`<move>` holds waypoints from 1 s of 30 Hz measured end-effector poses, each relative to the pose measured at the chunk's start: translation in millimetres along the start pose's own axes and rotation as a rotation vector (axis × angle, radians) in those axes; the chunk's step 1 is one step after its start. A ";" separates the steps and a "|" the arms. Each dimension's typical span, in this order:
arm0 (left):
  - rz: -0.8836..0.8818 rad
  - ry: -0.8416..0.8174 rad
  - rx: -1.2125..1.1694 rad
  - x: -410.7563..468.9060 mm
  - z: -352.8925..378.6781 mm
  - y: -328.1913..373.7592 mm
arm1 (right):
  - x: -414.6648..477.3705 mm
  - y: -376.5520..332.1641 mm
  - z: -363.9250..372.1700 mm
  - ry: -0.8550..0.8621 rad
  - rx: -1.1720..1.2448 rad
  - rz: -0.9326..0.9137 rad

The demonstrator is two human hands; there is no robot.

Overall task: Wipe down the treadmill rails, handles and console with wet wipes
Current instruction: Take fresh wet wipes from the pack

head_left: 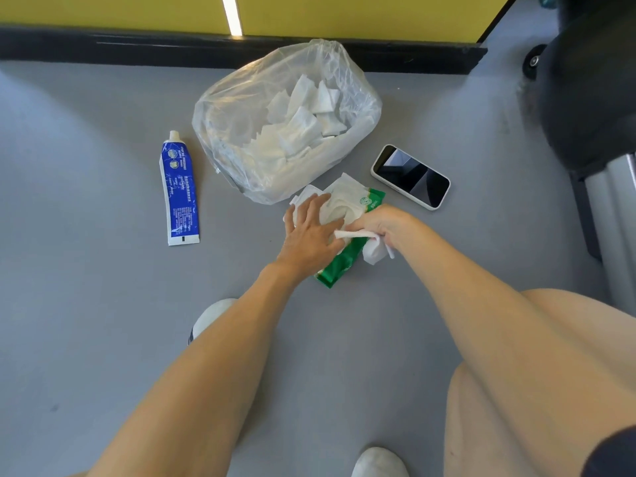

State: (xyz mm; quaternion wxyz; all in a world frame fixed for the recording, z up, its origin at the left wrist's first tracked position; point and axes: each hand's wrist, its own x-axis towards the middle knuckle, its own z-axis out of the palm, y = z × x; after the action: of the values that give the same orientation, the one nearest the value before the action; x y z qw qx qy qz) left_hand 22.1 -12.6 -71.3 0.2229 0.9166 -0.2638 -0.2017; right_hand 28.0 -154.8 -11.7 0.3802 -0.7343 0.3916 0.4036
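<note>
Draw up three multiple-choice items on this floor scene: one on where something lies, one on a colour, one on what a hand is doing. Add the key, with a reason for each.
1. Where is the phone?
A. on the person's knee
B. on the treadmill
C. on the floor, right of the green wipes pack

2. What colour is most of the tube?
A. red
B. blue and white
C. black

3. What is the right hand doing?
A. gripping a white wipe
B. lying flat and empty
C. holding the phone

Key:
1 C: the phone lies screen up on the grey floor beside the pack's right end.
2 B: the tube has a blue body with white edges and a white cap.
3 A: the fingers are curled round the wipe, which sticks out on both sides of the hand.
</note>
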 end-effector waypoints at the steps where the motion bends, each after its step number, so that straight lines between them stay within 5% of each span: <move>1: 0.014 0.144 0.003 -6.9 1.1 -2.4 | -0.4 -1.2 0.9 0.009 -0.004 -0.007; 3: 0.014 0.302 0.041 -17.9 5.1 -7.5 | -2.1 -1.7 1.3 0.023 0.000 -0.020; 8: 0.003 0.031 0.147 -16.4 11.3 -0.8 | -3.0 1.6 2.2 0.036 0.031 -0.032; 11: 0.026 0.183 0.085 -17.3 6.2 -0.8 | -0.4 2.2 3.3 0.072 0.057 -0.061; 14: -0.315 0.506 -0.162 -19.0 -2.4 -7.2 | 8.8 5.9 5.4 0.091 0.070 -0.068; 17: -0.567 0.450 -0.395 -16.4 -7.1 -8.0 | 13.2 12.2 10.4 0.178 -0.193 -0.097; 22: -0.145 0.530 -0.211 -25.6 4.6 8.7 | 5.8 5.1 2.2 0.126 -0.278 -0.087; 25: 0.129 0.397 -0.044 -20.2 17.9 14.0 | 6.7 5.2 -13.6 0.159 -0.231 -0.071; 30: 0.248 0.237 0.276 -16.5 38.0 -5.6 | 17.7 13.1 -40.9 0.434 -0.024 0.041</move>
State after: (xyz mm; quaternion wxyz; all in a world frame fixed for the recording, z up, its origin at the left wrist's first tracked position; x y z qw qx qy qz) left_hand -7.1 -10.3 -101.1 0.1480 0.9162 -0.3715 -0.0258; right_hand 35.0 -200.6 -14.8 0.2700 -0.8003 0.4743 0.2483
